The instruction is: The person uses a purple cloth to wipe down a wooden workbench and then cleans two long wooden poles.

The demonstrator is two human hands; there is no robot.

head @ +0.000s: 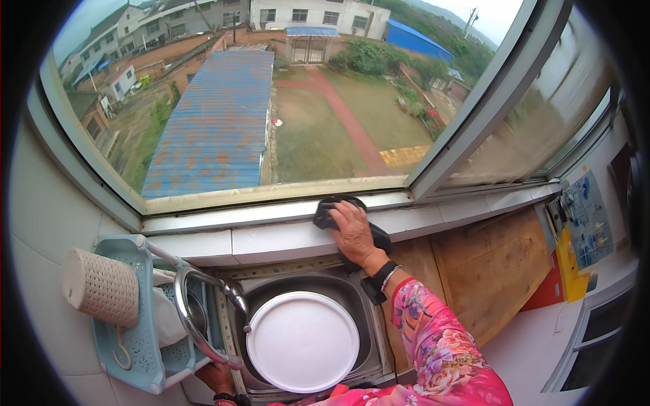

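My right hand (pixel 355 233) presses a dark cloth (pixel 378 239) against the lower metal window track (pixel 274 210) and the white tiled sill (pixel 284 236) beneath it. Part of the cloth hangs down over the sill's front edge. At the bottom left, my left hand (pixel 216 378) is low beside the blue plastic rack (pixel 127 350) and the base of the chrome faucet (pixel 190 325). The rack and faucet partly cover its fingers, so its grip is hidden. Between my arms, a round white lid or tray (pixel 303 342) rests over the stainless steel sink (pixel 373 350).
A woven-pattern cream plastic basket (pixel 104 286) hangs on the rack at left. Right of the sink lies a wooden board (pixel 487 274), with a yellow object (pixel 570 266) beyond it. The window's upright frame (pixel 487 101) rises on the right.
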